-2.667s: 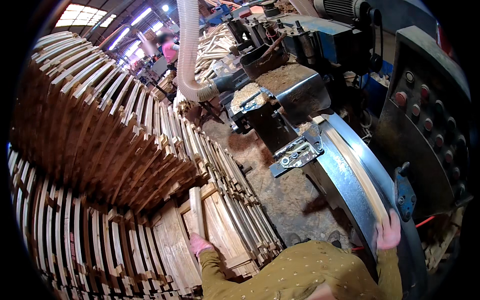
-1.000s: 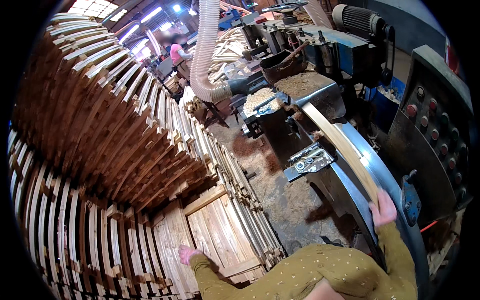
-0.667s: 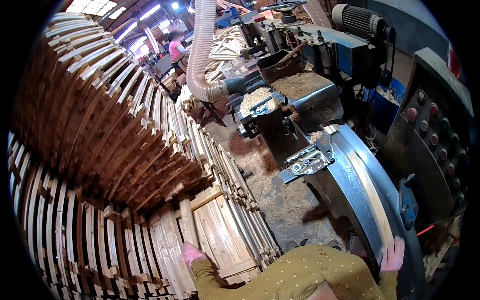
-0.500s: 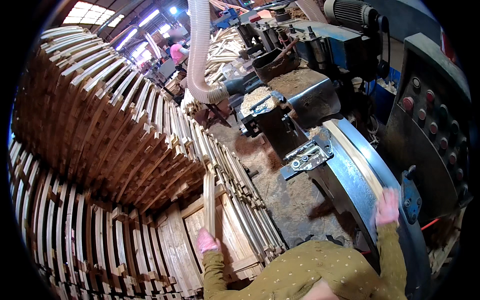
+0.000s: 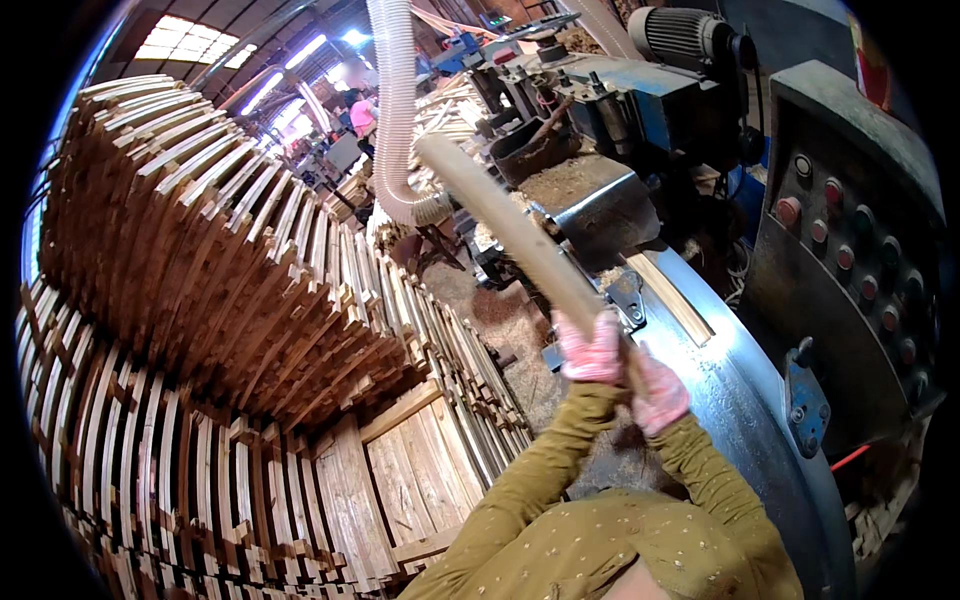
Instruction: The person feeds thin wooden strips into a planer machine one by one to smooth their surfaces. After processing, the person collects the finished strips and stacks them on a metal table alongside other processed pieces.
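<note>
Head view: wooden strip (image 5: 512, 230), one, blurred, raised aslant by the left edge of the machine bed (image 5: 755, 420); left hand (image 5: 588, 347) and right hand (image 5: 660, 392) both closed around its lower part. Half a second ago: hands apart, right on the bed. Second strip (image 5: 672, 300), on bed, released, near end now closer to metal guard (image 5: 610, 205). Blue bin (image 5: 746, 200), mostly hidden; contents unclear. Sawdust (image 5: 560, 182) atop guard.

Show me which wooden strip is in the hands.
The wooden strip held between left hand and right hand; other wood lies on the metal bed.
</note>
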{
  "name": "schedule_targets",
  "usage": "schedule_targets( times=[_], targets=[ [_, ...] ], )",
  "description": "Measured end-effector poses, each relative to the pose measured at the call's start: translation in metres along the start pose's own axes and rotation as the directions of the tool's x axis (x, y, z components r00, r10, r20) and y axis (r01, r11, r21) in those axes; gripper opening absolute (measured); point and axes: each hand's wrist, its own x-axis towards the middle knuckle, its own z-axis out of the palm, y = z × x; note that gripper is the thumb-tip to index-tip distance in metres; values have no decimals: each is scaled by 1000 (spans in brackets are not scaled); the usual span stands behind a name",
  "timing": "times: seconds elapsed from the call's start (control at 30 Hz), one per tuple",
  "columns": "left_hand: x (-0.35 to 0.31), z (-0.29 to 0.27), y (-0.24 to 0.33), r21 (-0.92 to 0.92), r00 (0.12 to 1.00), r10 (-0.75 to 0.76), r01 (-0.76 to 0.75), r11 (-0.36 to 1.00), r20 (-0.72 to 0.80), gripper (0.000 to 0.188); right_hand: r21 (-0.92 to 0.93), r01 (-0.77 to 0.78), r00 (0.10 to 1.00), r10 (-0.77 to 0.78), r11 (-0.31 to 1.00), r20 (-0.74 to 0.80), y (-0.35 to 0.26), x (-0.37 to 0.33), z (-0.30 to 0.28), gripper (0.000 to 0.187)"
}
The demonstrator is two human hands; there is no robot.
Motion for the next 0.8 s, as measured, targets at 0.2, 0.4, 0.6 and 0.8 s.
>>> schedule_targets(
  times=[0.2, 0.4, 0.6, 0.8],
  targets=[
    [-92, 52, -43, -314, 724, -275, 564, 763, 632, 49, 688, -356, 866, -53, 632, 497, 175, -126, -100, 72],
    [-94, -12, -94, -150, 804, -387, 496, 855, 452, 46, 300, -463, 584, 32, 834, 811, 226, -198, -177, 65],
    [-72, -156, -134, 69, 954, -247, 238, 969, 171, 41, 495, -399, 862, 133, 772, 488, 123, -96, -12, 61],
    [-81, -384, -129, 792, 897, -82, 424, 440, -435, 52, 354, -388, 809, 130, 851, 573, 60, -42, 75, 71]
  ],
)
